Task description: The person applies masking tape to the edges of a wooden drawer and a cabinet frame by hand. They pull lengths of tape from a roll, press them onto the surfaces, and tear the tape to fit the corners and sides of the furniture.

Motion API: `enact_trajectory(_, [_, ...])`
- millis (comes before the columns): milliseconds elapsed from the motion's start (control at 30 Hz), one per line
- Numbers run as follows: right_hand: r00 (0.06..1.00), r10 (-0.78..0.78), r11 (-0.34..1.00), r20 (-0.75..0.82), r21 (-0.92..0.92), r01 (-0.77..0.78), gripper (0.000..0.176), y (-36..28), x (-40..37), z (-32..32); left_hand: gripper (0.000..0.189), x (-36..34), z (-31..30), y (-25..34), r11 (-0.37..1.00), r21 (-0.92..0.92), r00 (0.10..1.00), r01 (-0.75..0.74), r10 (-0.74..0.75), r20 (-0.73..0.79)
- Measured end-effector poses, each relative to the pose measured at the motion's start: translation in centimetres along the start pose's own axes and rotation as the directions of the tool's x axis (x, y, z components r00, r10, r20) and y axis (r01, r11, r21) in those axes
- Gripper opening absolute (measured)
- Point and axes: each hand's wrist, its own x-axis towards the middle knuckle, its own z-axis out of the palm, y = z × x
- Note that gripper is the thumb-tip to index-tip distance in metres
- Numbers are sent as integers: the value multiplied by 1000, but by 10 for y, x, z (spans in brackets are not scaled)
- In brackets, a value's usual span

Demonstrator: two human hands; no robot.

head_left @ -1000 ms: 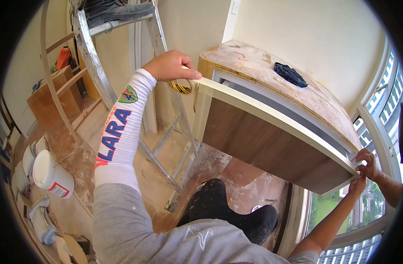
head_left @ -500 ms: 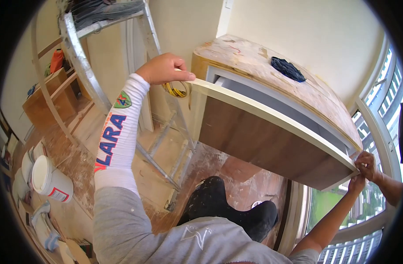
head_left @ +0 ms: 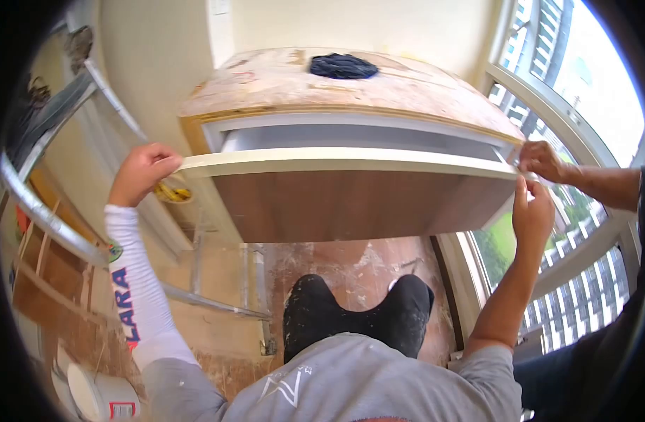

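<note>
A drawer stands partly pulled out of a wooden cabinet, its brown front panel (head_left: 365, 205) facing me. Along the panel's top edge runs a long pale edge strip (head_left: 350, 160). My left hand (head_left: 145, 172) pinches the left end of this strip between thumb and fingers. At the right end, my right hand (head_left: 533, 211) is closed with thumb and finger at the strip's tip; the exact contact is partly hidden. Another person's hand (head_left: 544, 162) is at the same corner, just above mine, fingers bent.
A dark bundled cloth (head_left: 343, 66) lies on the rough cabinet top (head_left: 280, 88). To the left are a metal stepladder (head_left: 52, 218), a roll of yellow tape (head_left: 173, 193) and a white bucket (head_left: 101, 394). Windows (head_left: 547, 239) line the right side.
My view has turned right and levelled, so the drawer front now lies nearly horizontal ahead. My right hand sits slightly below the other person's hand. Both my hands stay at the strip's ends.
</note>
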Motion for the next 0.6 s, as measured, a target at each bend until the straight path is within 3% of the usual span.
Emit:
enact_trajectory(33, [965,-246,969,-87,8,248,44,-23,-16,3,26,-1,1,7,999,33,1000,1,0,-2])
enact_trajectory(67, [865,-469,879,-176,0,477,49,-45,-29,9,27,-3,2,12,998,68,1000,6,-6,-1])
enact_trajectory(133, [767,-638,755,-61,143,640,70,-101,-52,26,28,-3,4,10,1000,25,1000,-13,13,-1])
enact_trajectory(200, [655,-750,661,94,157,734,88,-145,-78,46,30,-4,7,10,999,6,999,-45,45,-18])
enact_trajectory(367, [353,-923,385,153,354,853,91,-256,-131,50,31,-6,7,13,994,14,994,-108,109,-7])
enact_trajectory(433, [284,-945,328,162,478,815,88,-297,-141,51,35,-6,8,9,996,-53,998,-70,70,0])
enact_trajectory(500, [295,-945,322,144,585,744,84,-330,-143,55,38,-5,8,6,985,-170,999,-33,40,35])
enact_trajectory(600, [276,-950,307,149,617,724,79,-361,-146,69,33,-7,3,8,990,-135,996,-25,36,79])
